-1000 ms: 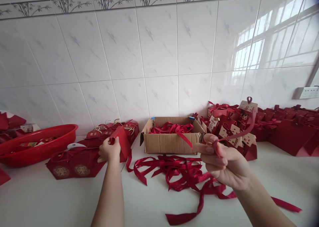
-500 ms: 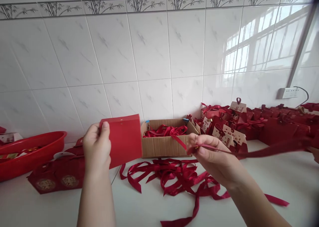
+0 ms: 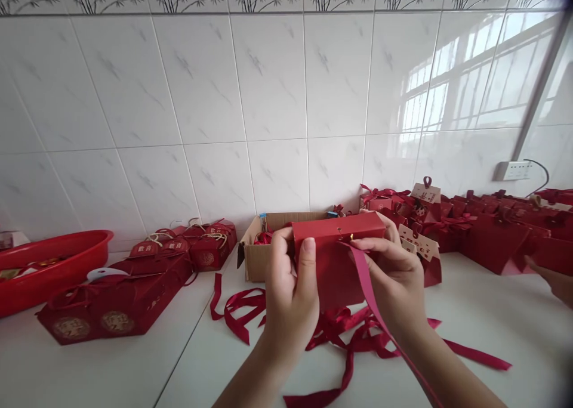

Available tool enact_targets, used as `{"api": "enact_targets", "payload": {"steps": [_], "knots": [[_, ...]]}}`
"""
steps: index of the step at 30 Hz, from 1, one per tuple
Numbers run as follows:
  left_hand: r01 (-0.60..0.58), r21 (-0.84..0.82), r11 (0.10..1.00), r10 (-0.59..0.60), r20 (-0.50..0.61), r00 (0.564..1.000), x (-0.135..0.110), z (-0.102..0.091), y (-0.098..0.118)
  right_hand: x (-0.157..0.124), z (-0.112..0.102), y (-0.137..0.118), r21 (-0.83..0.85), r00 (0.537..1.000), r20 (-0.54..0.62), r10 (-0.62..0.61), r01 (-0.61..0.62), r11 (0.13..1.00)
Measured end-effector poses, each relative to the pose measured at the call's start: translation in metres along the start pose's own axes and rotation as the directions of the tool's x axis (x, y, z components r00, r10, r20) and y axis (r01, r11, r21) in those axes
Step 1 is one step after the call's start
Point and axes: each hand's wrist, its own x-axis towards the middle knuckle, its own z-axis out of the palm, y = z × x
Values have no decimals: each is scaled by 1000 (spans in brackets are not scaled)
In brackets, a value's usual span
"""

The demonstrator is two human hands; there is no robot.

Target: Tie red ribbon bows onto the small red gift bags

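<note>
My left hand (image 3: 293,277) is closed around the left side of a red gift box (image 3: 335,277), its thumb pressed on the near face. The box is held up above the table, and small holes show near its top edge. At the box's top right, my right hand (image 3: 394,271) pinches the end of a dark red ribbon (image 3: 371,294) close to these holes. A small gold tip shows at the fingertips. From there the ribbon hangs down across my right wrist. Whether its end is through a hole, I cannot tell.
Loose ribbons (image 3: 326,390) lie on the white table below. Behind the box stands a cardboard box (image 3: 255,265) of ribbons. Finished red boxes (image 3: 134,300) and a red basin (image 3: 54,271) are on the left. Red gift bags (image 3: 496,241) crowd the right, where another person's hand (image 3: 553,283) shows.
My left hand has carried the red box rightward to the middle and turned it. My right hand has brought the ribbon end up against the box.
</note>
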Motion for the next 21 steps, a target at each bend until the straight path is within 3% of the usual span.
{"api": "enact_targets", "payload": {"steps": [3,7,12,21], "knots": [[-70,31,997,70,-14,997,2,-3,-4,2,-1,0,-6,999,36,19,-19,1000],[-140,113,984,131,79,988,6,-7,-7,4,-3,-2,1,996,85,-5,5,1000],[-183,79,980,179,61,982,7,-6,-7,5,-3,-6,-38,990,118,-76,81,996],[-243,58,968,240,52,969,5,-5,-7,5,-2,-11,-22,982,159,-98,102,995]]}}
